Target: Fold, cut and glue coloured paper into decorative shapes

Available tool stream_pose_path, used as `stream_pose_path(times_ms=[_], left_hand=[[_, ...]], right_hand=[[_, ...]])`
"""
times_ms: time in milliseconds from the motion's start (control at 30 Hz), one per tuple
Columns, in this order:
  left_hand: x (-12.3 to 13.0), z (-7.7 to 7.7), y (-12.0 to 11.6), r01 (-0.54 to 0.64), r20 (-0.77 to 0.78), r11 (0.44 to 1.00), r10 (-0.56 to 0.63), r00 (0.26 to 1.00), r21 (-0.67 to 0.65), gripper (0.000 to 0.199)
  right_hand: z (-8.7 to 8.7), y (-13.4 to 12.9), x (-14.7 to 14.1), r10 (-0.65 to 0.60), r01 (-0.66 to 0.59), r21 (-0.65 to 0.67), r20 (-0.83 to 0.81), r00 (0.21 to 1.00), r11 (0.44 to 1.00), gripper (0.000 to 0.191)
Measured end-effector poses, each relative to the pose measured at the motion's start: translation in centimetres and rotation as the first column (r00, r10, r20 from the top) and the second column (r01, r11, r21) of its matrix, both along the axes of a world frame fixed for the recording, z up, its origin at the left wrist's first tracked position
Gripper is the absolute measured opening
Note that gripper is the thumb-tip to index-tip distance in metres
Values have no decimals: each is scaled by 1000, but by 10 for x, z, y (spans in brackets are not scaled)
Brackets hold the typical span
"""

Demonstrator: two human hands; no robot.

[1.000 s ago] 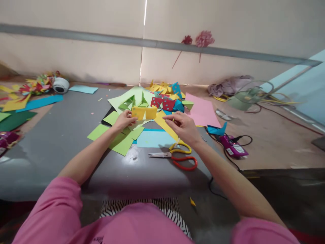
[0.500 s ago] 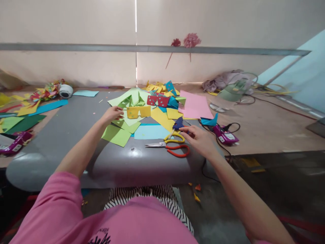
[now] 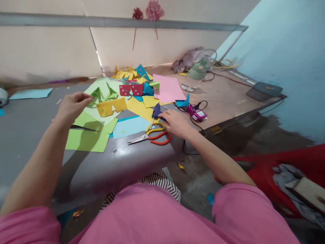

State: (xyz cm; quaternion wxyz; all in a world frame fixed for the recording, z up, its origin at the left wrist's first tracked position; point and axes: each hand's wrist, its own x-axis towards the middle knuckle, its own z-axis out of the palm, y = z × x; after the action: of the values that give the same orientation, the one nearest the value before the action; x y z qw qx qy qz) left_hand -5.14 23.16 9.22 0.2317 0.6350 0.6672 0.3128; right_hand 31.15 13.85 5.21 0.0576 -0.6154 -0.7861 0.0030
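My left hand (image 3: 73,106) is raised over the green paper, fingertips pinched together; what is in them, if anything, I cannot make out. Just right of those fingertips stands a folded yellow paper piece (image 3: 105,109) with green dots and a notch. My right hand (image 3: 176,123) has its fingers closed at the handle of a blue glue gun (image 3: 156,110), whose nozzle points down. Scissors (image 3: 143,138) with one yellow and one red handle lie partly open in front of it. Light green sheets (image 3: 86,144) and a pale blue sheet (image 3: 129,127) lie between my hands.
Folded green pieces (image 3: 103,95), a red dotted piece (image 3: 130,89) and a yellow heap (image 3: 127,73) are behind. A pink sheet (image 3: 169,88), a purple power strip (image 3: 196,113) with a cable and a green cap (image 3: 199,70) stand to the right. A red chair (image 3: 264,183) is beside the table.
My view has turned to the right. My left hand has shifted slightly away from the yellow piece and lifted. My right hand stays at the glue gun, which keeps its place by the scissors.
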Motion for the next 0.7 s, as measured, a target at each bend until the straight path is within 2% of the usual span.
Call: stream_pose_path(times_ms=[67, 133, 200, 367, 433, 467, 500, 567, 633, 700], left_hand=[[7, -1, 10, 50, -92, 998, -53, 994, -31, 22], [14, -7, 23, 116, -136, 991, -124, 983, -62, 25], [19, -16, 38, 164, -132, 984, -173, 976, -77, 26], [24, -35, 63, 176, -152, 983, -181, 972, -48, 26], [25, -37, 67, 185, -187, 981, -192, 963, -54, 29], [25, -38, 68, 191, -205, 980, -200, 958, -65, 31], [26, -38, 69, 195, -222, 977, -208, 953, -81, 33], [29, -37, 70, 198, -253, 973, -223, 942, -120, 35], [33, -38, 70, 199, -281, 967, -238, 929, -161, 36], [37, -40, 70, 206, -317, 961, -258, 913, -187, 37]], right_hand=[[1, 7, 5, -114, 122, -47, 145, 983, 991, 43], [1, 14, 8, -155, 179, -109, 202, 967, 978, 45], [0, 22, 8, -158, 185, -127, 198, 967, 974, 40], [1, 39, 8, -145, 162, -118, 141, 979, 980, 33], [5, 45, 9, -145, 141, -143, -14, 989, 980, 34], [8, 49, 9, -143, 116, -169, -159, 977, 979, 34], [10, 53, 7, -138, 75, -195, -333, 933, 978, 34], [14, 62, -4, -111, -41, -216, -645, 756, 975, 35], [17, 72, -21, -67, -137, -190, -786, 614, 972, 37], [19, 82, -42, -48, -186, -182, -829, 558, 965, 36]])
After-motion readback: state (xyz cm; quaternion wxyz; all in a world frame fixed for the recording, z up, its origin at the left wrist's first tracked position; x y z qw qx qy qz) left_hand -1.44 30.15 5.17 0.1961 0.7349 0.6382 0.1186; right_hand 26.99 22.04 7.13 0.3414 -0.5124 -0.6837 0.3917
